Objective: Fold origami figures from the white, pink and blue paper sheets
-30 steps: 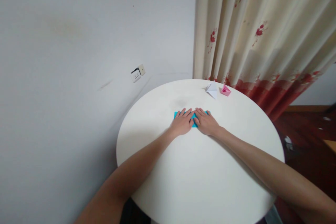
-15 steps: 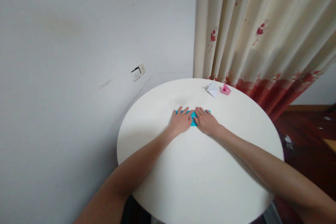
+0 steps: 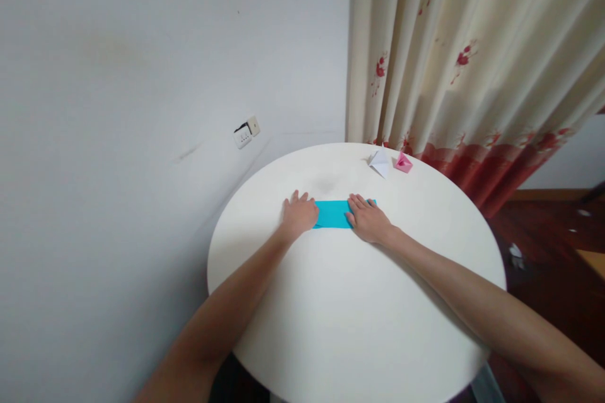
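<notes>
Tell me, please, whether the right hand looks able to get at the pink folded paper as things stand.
Probably yes: the right hand lies flat on the blue paper, and only bare table separates it from the pink folded paper.

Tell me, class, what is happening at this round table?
A person presses both hands flat on a folded strip of blue paper on the white table. The left hand covers its left end, the right hand its right end. A white paper model and a pink paper model sit near the far edge.
</notes>
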Demonstrator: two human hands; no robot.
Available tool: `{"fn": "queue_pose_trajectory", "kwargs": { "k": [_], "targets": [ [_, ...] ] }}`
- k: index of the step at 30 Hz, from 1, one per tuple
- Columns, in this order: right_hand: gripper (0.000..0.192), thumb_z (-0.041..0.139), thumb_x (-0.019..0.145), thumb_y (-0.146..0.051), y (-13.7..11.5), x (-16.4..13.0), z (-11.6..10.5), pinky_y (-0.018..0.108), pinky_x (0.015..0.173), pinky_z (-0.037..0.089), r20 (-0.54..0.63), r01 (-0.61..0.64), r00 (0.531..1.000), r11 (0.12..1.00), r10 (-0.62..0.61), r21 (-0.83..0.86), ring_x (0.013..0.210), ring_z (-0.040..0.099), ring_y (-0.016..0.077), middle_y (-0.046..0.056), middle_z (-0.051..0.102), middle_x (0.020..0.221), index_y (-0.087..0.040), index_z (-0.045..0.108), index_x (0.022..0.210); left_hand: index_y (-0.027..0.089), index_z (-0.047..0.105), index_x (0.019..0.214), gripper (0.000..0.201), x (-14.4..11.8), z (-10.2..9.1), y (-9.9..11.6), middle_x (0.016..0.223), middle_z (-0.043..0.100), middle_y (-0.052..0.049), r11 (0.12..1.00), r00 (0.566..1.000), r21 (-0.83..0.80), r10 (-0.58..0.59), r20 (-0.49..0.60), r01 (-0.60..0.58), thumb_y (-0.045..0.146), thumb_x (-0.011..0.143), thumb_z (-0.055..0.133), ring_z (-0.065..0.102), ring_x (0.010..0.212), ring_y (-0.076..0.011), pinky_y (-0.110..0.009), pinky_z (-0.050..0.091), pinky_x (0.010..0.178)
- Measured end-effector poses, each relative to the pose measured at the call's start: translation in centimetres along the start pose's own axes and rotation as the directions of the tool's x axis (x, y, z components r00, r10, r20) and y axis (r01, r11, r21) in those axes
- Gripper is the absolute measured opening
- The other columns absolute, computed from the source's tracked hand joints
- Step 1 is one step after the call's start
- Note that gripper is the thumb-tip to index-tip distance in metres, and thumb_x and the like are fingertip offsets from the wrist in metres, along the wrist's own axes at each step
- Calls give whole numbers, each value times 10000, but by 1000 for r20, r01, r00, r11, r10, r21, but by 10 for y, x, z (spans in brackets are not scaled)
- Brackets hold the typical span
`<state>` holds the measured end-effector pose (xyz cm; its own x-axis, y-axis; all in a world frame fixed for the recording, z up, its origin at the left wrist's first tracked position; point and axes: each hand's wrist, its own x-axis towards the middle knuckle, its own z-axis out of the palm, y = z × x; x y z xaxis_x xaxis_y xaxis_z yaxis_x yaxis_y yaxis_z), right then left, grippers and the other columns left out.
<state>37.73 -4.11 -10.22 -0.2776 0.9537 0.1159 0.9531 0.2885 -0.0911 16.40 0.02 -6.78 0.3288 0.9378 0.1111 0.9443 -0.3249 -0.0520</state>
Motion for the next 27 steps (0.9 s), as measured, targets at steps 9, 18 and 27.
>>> {"fn": "queue_pose_trajectory", "kwargs": {
  "k": [9,18,27],
  "targets": [
    [617,193,1007,-404,0,1,0,477,1153,210,-1,1,1000,1000,-1,3,1457,229,281,171,247,1576,-41,291,1496,62,492,1353,483,5,4,12,1519,371,-183,1000,985,-28,3,-171,-8,297,962,333,263,1439,-301,-484,219,1169],
    [569,224,996,-318,-1,0,2,469,1149,213,-27,13,1000,1000,-13,-14,1452,245,267,154,279,1570,-59,310,1495,81,363,1459,535,-7,26,61,1548,350,-114,914,930,-172,363,-50,-366,297,976,278,270,1447,-234,-401,238,1175],
    [567,218,1000,-352,0,-1,-1,497,1149,209,6,16,1000,1000,-16,0,1464,211,277,137,238,1589,-124,292,1514,172,320,1493,551,-1,35,48,1583,286,-57,941,954,-154,297,-45,-301,379,985,267,209,1468,-257,-461,212,1180]
  ]
}}
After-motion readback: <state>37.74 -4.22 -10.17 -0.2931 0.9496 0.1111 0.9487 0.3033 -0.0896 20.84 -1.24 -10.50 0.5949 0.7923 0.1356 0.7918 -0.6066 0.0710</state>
